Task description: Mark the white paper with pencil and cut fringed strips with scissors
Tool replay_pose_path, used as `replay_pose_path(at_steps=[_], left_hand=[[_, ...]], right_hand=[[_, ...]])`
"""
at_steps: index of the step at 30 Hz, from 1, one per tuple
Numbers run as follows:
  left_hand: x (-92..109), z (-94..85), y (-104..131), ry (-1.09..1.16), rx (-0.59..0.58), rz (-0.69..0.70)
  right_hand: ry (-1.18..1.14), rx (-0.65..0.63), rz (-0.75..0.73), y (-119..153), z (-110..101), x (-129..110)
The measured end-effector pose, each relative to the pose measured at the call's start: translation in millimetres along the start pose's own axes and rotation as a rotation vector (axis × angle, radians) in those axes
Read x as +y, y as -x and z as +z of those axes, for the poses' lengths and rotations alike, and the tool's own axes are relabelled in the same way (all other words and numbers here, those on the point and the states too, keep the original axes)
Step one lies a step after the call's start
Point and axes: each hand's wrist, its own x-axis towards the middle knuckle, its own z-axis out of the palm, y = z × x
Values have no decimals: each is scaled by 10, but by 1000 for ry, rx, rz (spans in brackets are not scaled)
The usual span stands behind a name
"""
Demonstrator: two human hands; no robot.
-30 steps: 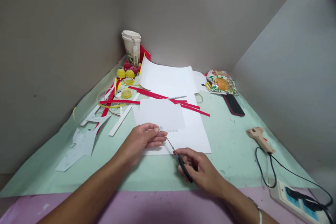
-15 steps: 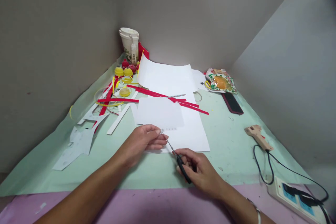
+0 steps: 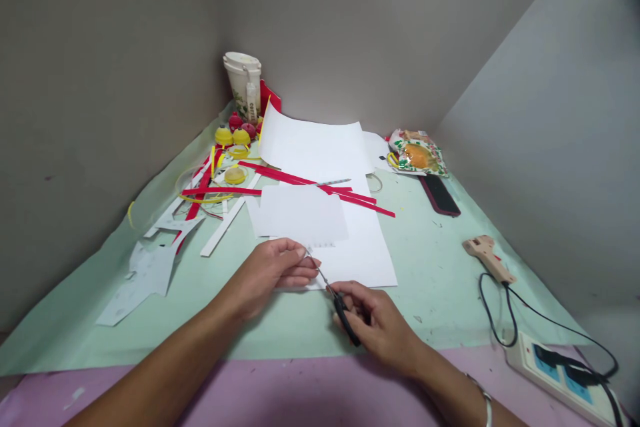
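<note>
Scissors (image 3: 346, 320) with black handles are in my right hand (image 3: 377, 320), fingers closed round the handles. Their thin metal blades point up and left, with the tips at the fingertips of my left hand (image 3: 283, 267). Thumb and forefinger of that hand pinch a small whitish piece, too small to make out clearly. Both hands are above the near edge of a large white sheet (image 3: 373, 257). Just beyond my left fingertips lies a smaller white paper (image 3: 303, 210), with a row of faint marks near its lower edge.
Red strips (image 3: 295, 177) and a pencil-like stick (image 3: 334, 182) cross the sheets. Paper offcuts (image 3: 145, 280), yellow and red balls (image 3: 223, 135) and a lidded cup (image 3: 245, 83) are left. Rightward are a phone (image 3: 440, 195), packet (image 3: 419, 155), glue gun (image 3: 489, 259) and power strip (image 3: 560, 373).
The whole view has shifted slightly. Both hands keep nearly the same pose, with the scissor tips still at my left fingertips.
</note>
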Motion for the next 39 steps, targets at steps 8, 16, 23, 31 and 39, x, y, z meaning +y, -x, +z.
replay_pose_path(at_steps=[8,16,23,31,39], left_hand=[[-4,6,-6,8,-11,0],[-19,-4,3,20,-16,3],[-16,3,-6,23,-9,0],[-11,2,2,17,1,-13],[-8,-7,-10,7,3,-25]], right_hand=[[-6,4,3,11,0,2],[-17,5,16,19,5,-32],[-13,-4,23,14,3,-23],[-1,-13,8,30,6,-14],[-13,5,2,26,8,17]])
